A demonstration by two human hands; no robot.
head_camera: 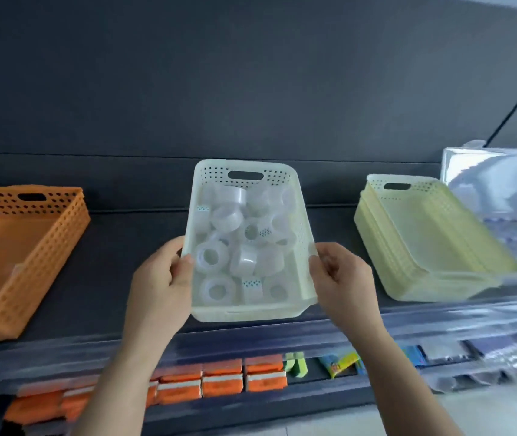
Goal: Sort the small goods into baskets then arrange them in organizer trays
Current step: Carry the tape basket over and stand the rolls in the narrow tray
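Clear tape rolls (211,258) fill a perforated white basket (246,311) between orange basket (30,247) and pale yellow stack (427,234)

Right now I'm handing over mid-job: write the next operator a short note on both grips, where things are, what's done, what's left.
The left grip holds the white basket by its left wall, the right grip by its right wall, over the dark shelf front.
The tape rolls lie loose in that basket. The orange basket stands left, the yellow basket stack right.
Done: rolls sorted into the basket. Left: arranging them in organizer trays.
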